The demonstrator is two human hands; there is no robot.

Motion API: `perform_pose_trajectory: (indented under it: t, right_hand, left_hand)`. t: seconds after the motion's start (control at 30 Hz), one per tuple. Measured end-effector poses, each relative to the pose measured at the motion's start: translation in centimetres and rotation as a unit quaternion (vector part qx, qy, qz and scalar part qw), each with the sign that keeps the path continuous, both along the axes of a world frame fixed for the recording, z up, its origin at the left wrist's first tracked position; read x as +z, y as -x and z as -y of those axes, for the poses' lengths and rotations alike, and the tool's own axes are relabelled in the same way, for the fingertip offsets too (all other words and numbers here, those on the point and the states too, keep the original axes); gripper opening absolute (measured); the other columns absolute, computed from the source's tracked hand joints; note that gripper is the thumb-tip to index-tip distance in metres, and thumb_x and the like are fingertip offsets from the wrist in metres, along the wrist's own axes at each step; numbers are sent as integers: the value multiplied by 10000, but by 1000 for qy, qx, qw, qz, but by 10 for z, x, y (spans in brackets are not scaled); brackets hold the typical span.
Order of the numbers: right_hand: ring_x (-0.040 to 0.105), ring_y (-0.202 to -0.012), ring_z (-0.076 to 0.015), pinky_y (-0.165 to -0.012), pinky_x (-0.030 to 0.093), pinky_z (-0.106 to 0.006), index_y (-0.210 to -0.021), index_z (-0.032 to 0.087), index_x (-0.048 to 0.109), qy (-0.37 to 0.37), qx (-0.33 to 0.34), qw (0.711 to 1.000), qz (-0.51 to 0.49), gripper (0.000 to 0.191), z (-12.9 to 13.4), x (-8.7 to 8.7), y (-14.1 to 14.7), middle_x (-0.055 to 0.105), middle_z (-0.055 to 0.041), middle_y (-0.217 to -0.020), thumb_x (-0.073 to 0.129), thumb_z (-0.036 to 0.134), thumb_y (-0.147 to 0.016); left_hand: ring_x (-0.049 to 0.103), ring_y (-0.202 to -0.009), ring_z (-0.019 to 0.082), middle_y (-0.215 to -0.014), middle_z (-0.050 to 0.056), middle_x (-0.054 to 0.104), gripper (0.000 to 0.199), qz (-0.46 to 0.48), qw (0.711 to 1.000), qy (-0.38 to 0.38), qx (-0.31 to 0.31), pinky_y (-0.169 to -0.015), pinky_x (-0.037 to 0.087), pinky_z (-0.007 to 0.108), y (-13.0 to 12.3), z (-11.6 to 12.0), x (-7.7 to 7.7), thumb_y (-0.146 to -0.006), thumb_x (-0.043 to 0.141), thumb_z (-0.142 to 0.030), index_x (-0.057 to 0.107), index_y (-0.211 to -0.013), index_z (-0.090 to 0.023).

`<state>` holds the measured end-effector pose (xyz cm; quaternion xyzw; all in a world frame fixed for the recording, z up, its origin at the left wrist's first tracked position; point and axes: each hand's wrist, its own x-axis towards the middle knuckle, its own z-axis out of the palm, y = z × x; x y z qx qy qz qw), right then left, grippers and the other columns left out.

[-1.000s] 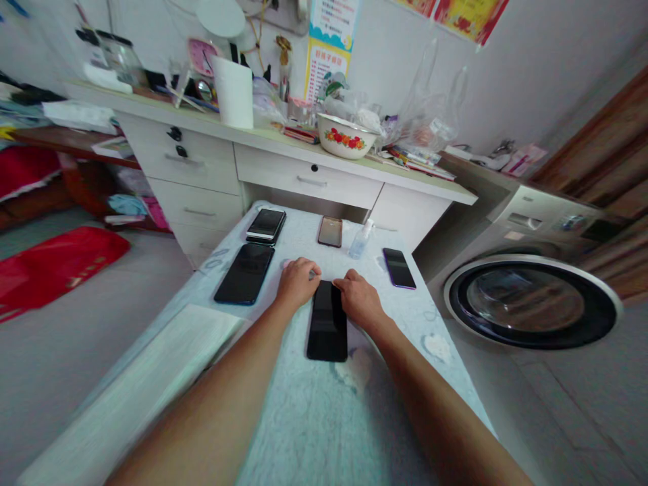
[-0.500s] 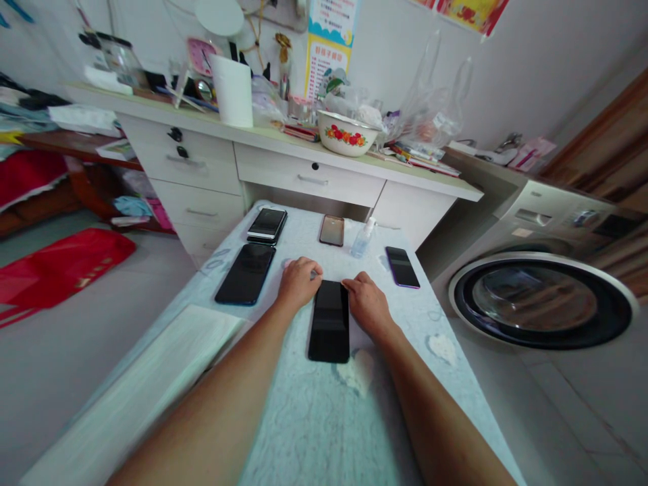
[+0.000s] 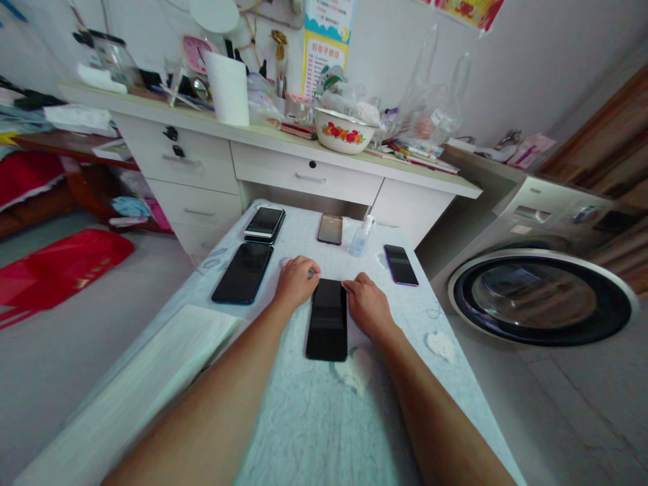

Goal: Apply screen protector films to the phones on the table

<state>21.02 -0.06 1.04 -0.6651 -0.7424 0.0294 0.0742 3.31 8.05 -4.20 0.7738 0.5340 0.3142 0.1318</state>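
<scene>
A black smartphone (image 3: 327, 324) lies face up on the cloth-covered table (image 3: 293, 432) between my two hands. My left hand (image 3: 298, 282) is closed in a pinch at the phone's upper left corner. Something small and greyish shows at its fingertips, too small to name. On the other side, my right hand (image 3: 368, 300) has its fingers curled against the upper right corner, gripping the phone's edge. A large dark phone (image 3: 243, 273) lies left of my left hand. Beyond my hands are a brown phone case (image 3: 330, 229) and a clear spray bottle (image 3: 361, 236).
Stacked phones (image 3: 265, 223) sit at the table's far left corner, and a purple-edged phone (image 3: 401, 264) lies at the right. A long pale box-like slab (image 3: 136, 391) runs along the left edge. A drawer desk (image 3: 311, 169) stands behind; a washing machine (image 3: 541, 297) is at the right.
The whole view has shifted very slightly. Both hands keep the same places at the phone's upper corners, and the phone stays where it was on the table.
</scene>
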Motion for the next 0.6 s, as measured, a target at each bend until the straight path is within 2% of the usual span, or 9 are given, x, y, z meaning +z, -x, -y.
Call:
perform_pose_trajectory:
  t: [0.23, 0.6]
  right_hand:
    - [591, -926, -168, -785, 405, -256, -1110, 245, 701, 2, 1, 1000, 16, 340, 4, 5, 4, 603, -64, -1013, 392, 213, -972]
    - [616, -855, -159, -745, 404, -257, -942, 226, 740, 8, 14, 1000, 10, 297, 5, 10, 5, 649, -45, -952, 444, 216, -915]
  left_hand:
    - [603, -990, 224, -969, 43, 669, 107, 2, 1000, -1, -1, -973, 380, 408, 0, -1, -1, -781, 561, -220, 660, -821, -222]
    - [603, -979, 221, -963, 42, 670, 113, -2, 1000, 0, 2, -975, 376, 404, 0, 1, 1, -785, 552, -220, 658, -821, -221]
